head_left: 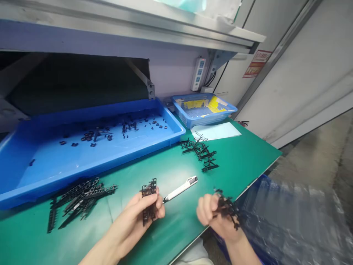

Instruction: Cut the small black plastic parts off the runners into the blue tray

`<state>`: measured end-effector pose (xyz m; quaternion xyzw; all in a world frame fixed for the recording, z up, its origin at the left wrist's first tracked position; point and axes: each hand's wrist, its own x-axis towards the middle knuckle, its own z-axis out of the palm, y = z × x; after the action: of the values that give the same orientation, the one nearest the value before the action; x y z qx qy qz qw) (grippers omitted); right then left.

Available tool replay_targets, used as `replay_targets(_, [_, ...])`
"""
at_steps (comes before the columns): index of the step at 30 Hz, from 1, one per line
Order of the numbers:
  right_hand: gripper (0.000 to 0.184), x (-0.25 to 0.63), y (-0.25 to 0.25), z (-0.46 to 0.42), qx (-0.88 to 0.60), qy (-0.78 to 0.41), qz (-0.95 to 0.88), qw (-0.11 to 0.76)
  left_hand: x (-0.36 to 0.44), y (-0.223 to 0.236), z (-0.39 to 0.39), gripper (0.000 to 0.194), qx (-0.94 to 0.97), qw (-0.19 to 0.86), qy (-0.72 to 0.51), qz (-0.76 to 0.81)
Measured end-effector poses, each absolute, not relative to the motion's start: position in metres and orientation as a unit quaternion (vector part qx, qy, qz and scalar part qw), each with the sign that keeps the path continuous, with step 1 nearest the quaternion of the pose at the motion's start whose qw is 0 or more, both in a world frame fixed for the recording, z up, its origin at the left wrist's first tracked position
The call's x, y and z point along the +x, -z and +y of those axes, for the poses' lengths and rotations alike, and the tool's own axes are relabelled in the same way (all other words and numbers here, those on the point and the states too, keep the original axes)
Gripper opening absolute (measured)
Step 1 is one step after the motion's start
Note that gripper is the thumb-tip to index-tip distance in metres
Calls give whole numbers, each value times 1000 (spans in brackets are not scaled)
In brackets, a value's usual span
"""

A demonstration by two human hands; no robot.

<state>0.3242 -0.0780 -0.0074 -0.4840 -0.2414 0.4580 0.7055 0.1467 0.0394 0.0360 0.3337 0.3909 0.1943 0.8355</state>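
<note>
My left hand [138,215] is closed around a black plastic sprue frame [149,198], thumb across its face, just above the green tabletop. Off the table's front edge, my right hand [213,211] grips black sprue pieces [229,210], a little blurred. Between the hands lies a white pen-like tool [180,189] with a dark tip. Behind it a loose heap of black sprues [201,151] spreads over the table. Left of my left hand rests a pile of long black toothed strips [82,198].
A large blue tray [91,162] with small black parts stands at the back left. Beside it are a blue basket [204,119] and a white paper sheet [220,131]. A metal shelf [138,25] overhangs the table. Clear plastic-wrapped goods [298,221] sit below at right.
</note>
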Motion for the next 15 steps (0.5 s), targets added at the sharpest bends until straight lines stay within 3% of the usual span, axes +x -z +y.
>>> replay_targets(2, [35,350,1,-83,-483,-420,-245,728,170,-35,44,21,473,779,-165,377])
replay_targets(6, [29,393,-6,-85,-509,-333,-205,767,238,-27,44,14,804,476,-123,333])
replay_targets(11, [28,419,4,-82,-553,-261,-125,782,312,-12,39,16,895,324,-154,265])
replay_targets(15, [31,421,9,-82,-570,-257,-101,774,314,-6,37,17,929,241,-193,202])
